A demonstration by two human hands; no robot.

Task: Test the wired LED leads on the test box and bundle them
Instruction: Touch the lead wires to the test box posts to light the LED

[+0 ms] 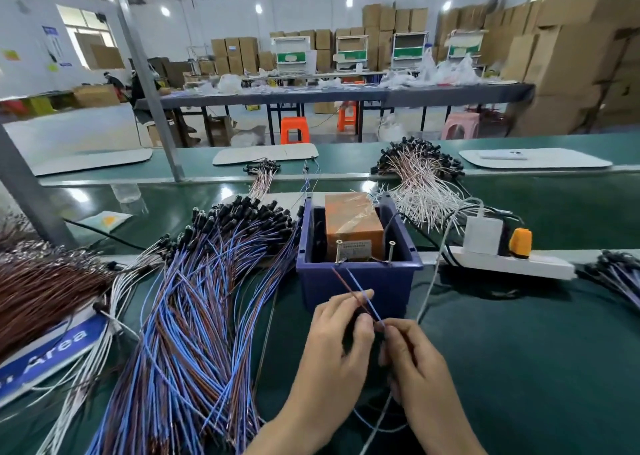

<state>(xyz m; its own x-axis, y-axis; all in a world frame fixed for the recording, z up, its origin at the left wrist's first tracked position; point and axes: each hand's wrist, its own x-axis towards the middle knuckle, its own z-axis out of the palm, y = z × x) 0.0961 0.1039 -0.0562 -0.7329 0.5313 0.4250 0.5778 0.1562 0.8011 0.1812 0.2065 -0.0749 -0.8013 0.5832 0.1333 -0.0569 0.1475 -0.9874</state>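
A blue plastic test box [356,283] stands in front of me, holding an orange block [351,224] and two upright screws [365,252] at its near rim. My left hand [337,347] and my right hand [412,361] meet just below the box. Together they pinch one LED lead [356,290] with a brown and a blue wire. Its bare wire ends point up towards the screws and stop short of them. A big heap of blue-brown LED leads [204,298] with black LED heads lies to the left.
White-wired leads [420,186] pile up behind the box on the right. A white power strip [509,264] with a charger and an orange plug lies right of the box. Brown leads [41,292] and a blue sign [52,354] sit far left. A steel post [31,195] rises at left.
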